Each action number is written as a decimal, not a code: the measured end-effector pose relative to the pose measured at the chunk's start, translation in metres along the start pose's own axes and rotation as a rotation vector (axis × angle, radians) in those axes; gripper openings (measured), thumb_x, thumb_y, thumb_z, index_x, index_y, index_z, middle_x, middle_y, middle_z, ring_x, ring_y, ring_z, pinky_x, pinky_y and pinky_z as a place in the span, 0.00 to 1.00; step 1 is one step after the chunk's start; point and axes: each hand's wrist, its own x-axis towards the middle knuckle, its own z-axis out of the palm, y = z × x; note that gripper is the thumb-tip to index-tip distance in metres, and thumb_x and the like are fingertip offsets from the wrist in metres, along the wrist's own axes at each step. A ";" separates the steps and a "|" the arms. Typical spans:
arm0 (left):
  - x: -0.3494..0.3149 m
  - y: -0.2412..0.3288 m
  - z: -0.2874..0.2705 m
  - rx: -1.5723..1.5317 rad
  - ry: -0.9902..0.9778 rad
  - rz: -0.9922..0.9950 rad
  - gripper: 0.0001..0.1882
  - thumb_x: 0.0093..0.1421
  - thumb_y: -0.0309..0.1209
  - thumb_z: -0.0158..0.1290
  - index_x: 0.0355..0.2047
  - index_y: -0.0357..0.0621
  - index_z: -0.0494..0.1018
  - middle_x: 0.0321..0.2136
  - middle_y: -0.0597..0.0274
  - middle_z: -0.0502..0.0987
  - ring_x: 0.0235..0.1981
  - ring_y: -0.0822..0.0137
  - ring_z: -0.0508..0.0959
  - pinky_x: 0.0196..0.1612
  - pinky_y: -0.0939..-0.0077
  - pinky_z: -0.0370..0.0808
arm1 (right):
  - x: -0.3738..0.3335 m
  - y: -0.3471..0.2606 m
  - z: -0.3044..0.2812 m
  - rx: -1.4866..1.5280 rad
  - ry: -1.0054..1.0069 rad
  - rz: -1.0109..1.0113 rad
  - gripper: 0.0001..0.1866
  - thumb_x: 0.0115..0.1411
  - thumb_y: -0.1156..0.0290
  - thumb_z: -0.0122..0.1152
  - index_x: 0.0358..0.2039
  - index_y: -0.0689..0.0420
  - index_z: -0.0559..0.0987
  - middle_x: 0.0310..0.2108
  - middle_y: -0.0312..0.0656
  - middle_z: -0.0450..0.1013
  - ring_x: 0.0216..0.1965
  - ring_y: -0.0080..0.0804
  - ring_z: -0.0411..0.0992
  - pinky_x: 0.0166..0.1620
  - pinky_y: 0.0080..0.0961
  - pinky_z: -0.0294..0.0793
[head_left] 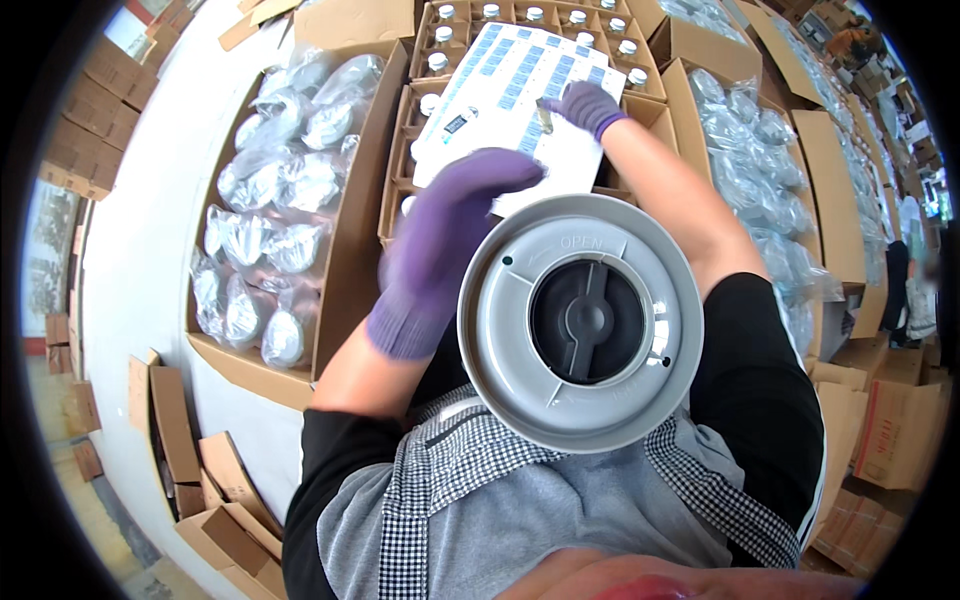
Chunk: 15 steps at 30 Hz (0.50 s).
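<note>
A white sheet with rows of blue stickers (490,100) lies over an open carton with cell dividers (395,200). My right hand (590,107), in a purple knit glove, is over the sheet's right part. Its fingers are pinched around a small piece too tiny to make out. My left hand (460,205), gloved alike and blurred by motion, hovers by the sheet's lower left, fingers stretched out to the right and holding nothing I can see. Close before my chest, between my arms, is a grey round base (490,340) with a black twist knob (588,320); what supports it is hidden.
Several capped bottles (438,62) stand in the divided carton. To the left, an open carton (340,270) holds plastic-wrapped round pieces (295,245); another carton of wrapped pieces (745,150) stands right. Flattened cardboard (175,425) leans at lower left. Stacked boxes (900,430) fill the right side.
</note>
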 end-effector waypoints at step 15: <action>0.066 -0.023 0.001 0.246 -0.170 0.017 0.16 0.56 0.37 0.63 0.41 0.38 0.83 0.35 0.60 0.80 0.37 0.67 0.81 0.43 0.73 0.77 | -0.119 0.046 -0.003 0.911 0.326 -0.498 0.14 0.66 0.66 0.53 0.44 0.62 0.79 0.31 0.41 0.75 0.33 0.32 0.73 0.40 0.26 0.72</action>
